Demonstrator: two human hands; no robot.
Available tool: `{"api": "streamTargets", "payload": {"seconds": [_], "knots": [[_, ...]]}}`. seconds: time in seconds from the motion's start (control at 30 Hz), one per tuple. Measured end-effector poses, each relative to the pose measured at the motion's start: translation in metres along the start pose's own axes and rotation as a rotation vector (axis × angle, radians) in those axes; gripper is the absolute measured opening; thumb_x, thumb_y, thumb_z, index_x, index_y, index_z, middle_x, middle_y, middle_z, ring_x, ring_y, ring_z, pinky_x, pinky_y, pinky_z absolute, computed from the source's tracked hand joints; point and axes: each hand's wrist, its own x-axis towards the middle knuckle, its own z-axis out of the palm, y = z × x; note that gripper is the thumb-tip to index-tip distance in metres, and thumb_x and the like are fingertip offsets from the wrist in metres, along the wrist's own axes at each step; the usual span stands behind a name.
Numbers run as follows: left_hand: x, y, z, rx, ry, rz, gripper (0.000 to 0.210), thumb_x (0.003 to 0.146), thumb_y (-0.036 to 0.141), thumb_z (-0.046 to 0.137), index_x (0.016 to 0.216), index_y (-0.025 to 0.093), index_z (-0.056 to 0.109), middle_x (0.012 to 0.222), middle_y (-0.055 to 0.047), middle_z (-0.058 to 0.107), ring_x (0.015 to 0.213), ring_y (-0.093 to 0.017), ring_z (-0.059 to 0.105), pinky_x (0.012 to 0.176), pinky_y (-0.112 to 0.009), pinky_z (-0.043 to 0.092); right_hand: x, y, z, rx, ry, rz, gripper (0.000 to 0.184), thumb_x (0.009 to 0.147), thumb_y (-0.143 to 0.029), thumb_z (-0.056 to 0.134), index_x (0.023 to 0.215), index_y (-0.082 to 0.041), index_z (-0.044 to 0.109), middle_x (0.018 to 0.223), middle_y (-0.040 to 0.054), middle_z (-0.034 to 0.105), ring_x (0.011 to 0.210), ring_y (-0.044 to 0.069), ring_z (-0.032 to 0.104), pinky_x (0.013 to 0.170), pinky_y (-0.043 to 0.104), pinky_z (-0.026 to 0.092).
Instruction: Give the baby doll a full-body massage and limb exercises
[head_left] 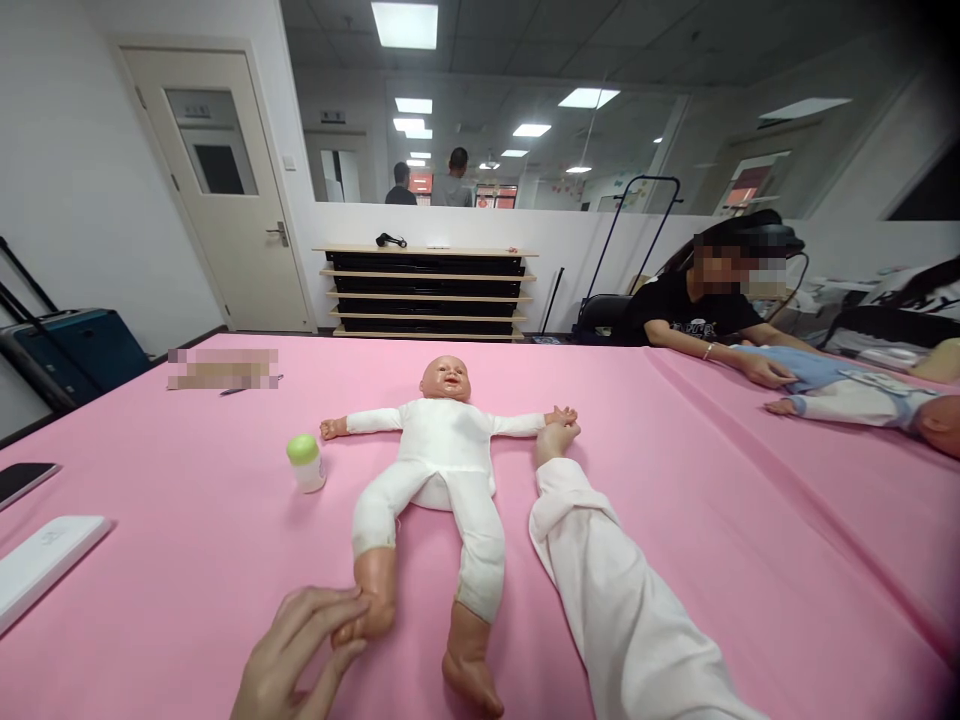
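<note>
A baby doll (pixel 448 440) with a white cloth body lies on its back, arms spread and head pointing away from me. My left hand (pixel 296 645) closes its fingers and thumb around the doll's foot at the left. Up at the doll's outstretched arm on the right, my right hand (pixel 556 442) grips the doll's hand (pixel 564 413); its fingers are partly hidden. The doll's other leg rests untouched on the pink cloth (pixel 660 470). A small bottle with a green cap (pixel 305 462) stands beside the doll's arm on the left.
A white box-like device (pixel 51 562) and a dark phone (pixel 22 482) lie at the left edge. Across the table, a person (pixel 694 300) leans over another doll (pixel 862 390) in blue and white. Behind the table stands a low shelf unit (pixel 427 274).
</note>
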Motion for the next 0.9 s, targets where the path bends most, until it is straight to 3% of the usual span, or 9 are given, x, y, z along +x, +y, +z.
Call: {"api": "streamTargets", "payload": {"seconds": [0.1, 0.17, 0.3, 0.4, 0.6, 0.77, 0.9], "knots": [[0.021, 0.001, -0.01, -0.017, 0.067, -0.167, 0.021, 0.079, 0.021, 0.057, 0.1, 0.024, 0.059, 0.094, -0.003, 0.064, 0.088, -0.015, 0.06, 0.073, -0.023, 0.051, -0.018, -0.031, 0.009, 0.043, 0.045, -0.047, 0.036, 0.089, -0.025, 0.021, 0.12, -0.011, 0.034, 0.126, 0.0154, 0.046, 0.114, 0.017, 0.049, 0.099, 0.036, 0.039], [0.036, -0.003, -0.011, -0.049, 0.112, -0.255, 0.019, 0.08, 0.023, 0.056, 0.099, 0.024, 0.059, 0.096, -0.002, 0.063, 0.091, -0.016, 0.059, 0.075, -0.024, 0.05, -0.033, -0.054, 0.019, 0.056, 0.002, -0.143, 0.032, 0.086, -0.025, 0.034, 0.115, -0.014, 0.042, 0.123, 0.0096, 0.05, 0.113, 0.015, 0.049, 0.101, 0.033, 0.037], [0.063, -0.019, -0.002, -0.128, 0.149, -0.301, 0.016, 0.079, 0.029, 0.057, 0.094, 0.024, 0.061, 0.094, -0.002, 0.064, 0.09, -0.017, 0.059, 0.076, -0.028, 0.048, -0.065, -0.086, 0.04, 0.019, -0.347, -0.437, 0.03, 0.085, -0.022, 0.041, 0.113, -0.018, 0.051, 0.115, 0.0067, 0.056, 0.108, 0.015, 0.051, 0.097, 0.034, 0.038], [0.076, -0.031, 0.007, -0.173, 0.144, -0.375, 0.019, 0.079, 0.033, 0.057, 0.094, 0.023, 0.061, 0.096, -0.002, 0.064, 0.091, -0.018, 0.058, 0.078, -0.029, 0.047, -0.082, -0.086, 0.053, -0.132, -0.614, -0.553, 0.03, 0.085, -0.021, 0.043, 0.113, -0.021, 0.055, 0.109, 0.0068, 0.059, 0.1, 0.018, 0.054, 0.092, 0.036, 0.041], [0.083, -0.048, 0.023, -0.24, 0.061, -0.407, 0.017, 0.08, 0.032, 0.056, 0.092, 0.022, 0.061, 0.096, -0.002, 0.063, 0.092, -0.017, 0.057, 0.081, -0.031, 0.045, -0.097, -0.067, 0.06, -0.355, -0.979, -0.772, 0.027, 0.087, -0.021, 0.045, 0.108, -0.021, 0.062, 0.11, 0.0068, 0.061, 0.106, 0.02, 0.051, 0.092, 0.036, 0.039], [0.08, -0.058, 0.04, -0.22, 0.026, -0.352, 0.014, 0.08, 0.026, 0.055, 0.092, 0.022, 0.061, 0.093, -0.001, 0.063, 0.089, -0.016, 0.057, 0.078, -0.03, 0.045, -0.097, -0.067, 0.063, -0.492, -1.085, -0.853, 0.026, 0.088, -0.027, 0.044, 0.101, -0.021, 0.066, 0.1, 0.0076, 0.064, 0.098, 0.021, 0.054, 0.085, 0.035, 0.041], [0.077, -0.053, 0.036, -0.166, 0.056, -0.311, 0.015, 0.081, 0.027, 0.054, 0.094, 0.023, 0.061, 0.094, -0.001, 0.064, 0.091, -0.016, 0.058, 0.079, -0.03, 0.046, -0.094, -0.069, 0.062, -0.447, -1.075, -0.81, 0.026, 0.088, -0.026, 0.044, 0.104, -0.022, 0.064, 0.105, 0.0069, 0.062, 0.103, 0.02, 0.053, 0.089, 0.035, 0.04]]}}
